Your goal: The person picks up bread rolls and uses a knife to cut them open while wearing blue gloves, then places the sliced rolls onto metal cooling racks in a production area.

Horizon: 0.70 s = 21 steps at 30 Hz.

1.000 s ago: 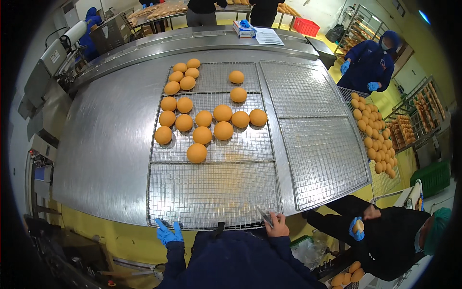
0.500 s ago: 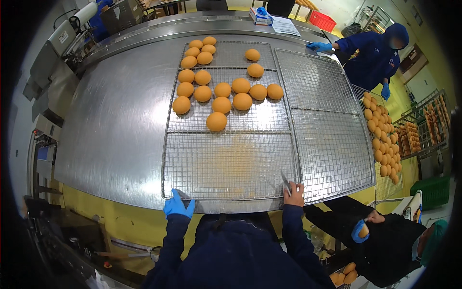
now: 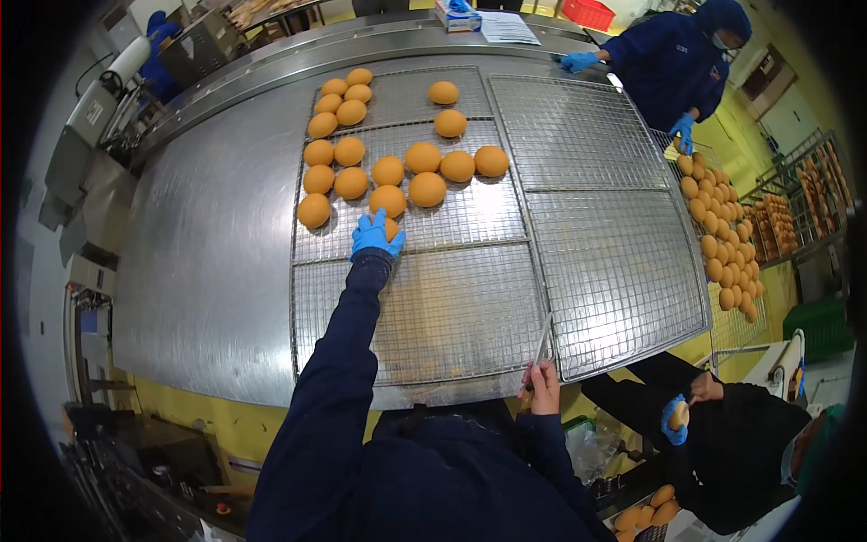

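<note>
My left hand (image 3: 372, 237), in a blue glove, reaches forward over the wire rack (image 3: 424, 316). Its fingers are closed round the nearest bun (image 3: 392, 229), a round golden-brown one partly hidden by the glove. Several more buns (image 3: 387, 200) stand beyond it on the far part of the rack. At the near right corner of the rack, my bare right hand (image 3: 544, 388) grips a knife (image 3: 544, 340), its thin blade pointing up and away from me.
A second wire rack (image 3: 623, 262) lies alongside on the metal table (image 3: 199, 262). At the far right a co-worker in blue (image 3: 673, 68) touches a rack heaped with buns (image 3: 718, 217). Another co-worker (image 3: 741, 443) near my right holds a bun. A glove box (image 3: 459, 16) sits at the back.
My left hand has moved from the rack's near edge forward onto the nearest bun. The knife now points more upright. The far co-worker's hand has come down to the heaped buns.
</note>
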{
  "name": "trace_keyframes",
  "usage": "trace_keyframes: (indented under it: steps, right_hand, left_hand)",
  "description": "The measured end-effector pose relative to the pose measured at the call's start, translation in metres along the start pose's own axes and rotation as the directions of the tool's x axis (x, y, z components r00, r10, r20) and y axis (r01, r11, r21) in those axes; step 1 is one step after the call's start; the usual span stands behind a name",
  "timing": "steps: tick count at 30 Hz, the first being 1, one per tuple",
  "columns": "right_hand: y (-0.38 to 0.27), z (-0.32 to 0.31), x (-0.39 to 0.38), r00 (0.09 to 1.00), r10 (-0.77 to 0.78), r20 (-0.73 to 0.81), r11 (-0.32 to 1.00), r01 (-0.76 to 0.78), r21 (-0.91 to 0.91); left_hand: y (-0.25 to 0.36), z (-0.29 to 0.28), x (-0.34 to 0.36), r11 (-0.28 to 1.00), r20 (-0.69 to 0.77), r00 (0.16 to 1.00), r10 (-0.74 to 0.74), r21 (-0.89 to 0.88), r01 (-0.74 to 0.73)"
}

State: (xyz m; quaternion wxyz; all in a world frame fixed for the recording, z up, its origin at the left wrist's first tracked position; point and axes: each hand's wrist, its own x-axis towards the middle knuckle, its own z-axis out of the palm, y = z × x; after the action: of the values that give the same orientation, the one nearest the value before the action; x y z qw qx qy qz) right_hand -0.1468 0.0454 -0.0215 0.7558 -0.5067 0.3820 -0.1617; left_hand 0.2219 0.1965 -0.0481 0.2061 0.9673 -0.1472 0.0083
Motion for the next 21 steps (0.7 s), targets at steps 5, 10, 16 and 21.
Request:
trace_keyframes:
  steps: [5,10,16,21]
  right_hand:
    - [-0.008,0.005,0.006,0.970,-0.234,0.061,0.972,0.234,0.006]
    - [-0.048,0.042,0.038,0.947,-0.306,0.094,0.893,0.320,-0.318]
    - [-0.126,0.178,-0.015,0.531,-0.713,0.459,0.334,0.832,-0.443]
    - [-0.108,0.212,-0.014,0.297,-0.866,0.403,0.137,0.915,-0.380]
  left_hand:
    - [-0.054,0.019,0.008,0.727,-0.072,0.996,-0.056,-0.687,-0.009]
    - [0.064,-0.090,-0.064,-0.631,0.482,0.876,0.035,-0.669,0.393]
    - [0.086,-0.180,-0.140,-0.634,0.137,0.990,-0.029,-0.769,0.088]
    - [0.060,-0.200,-0.178,-0.580,-0.129,0.992,-0.014,-0.807,-0.114]
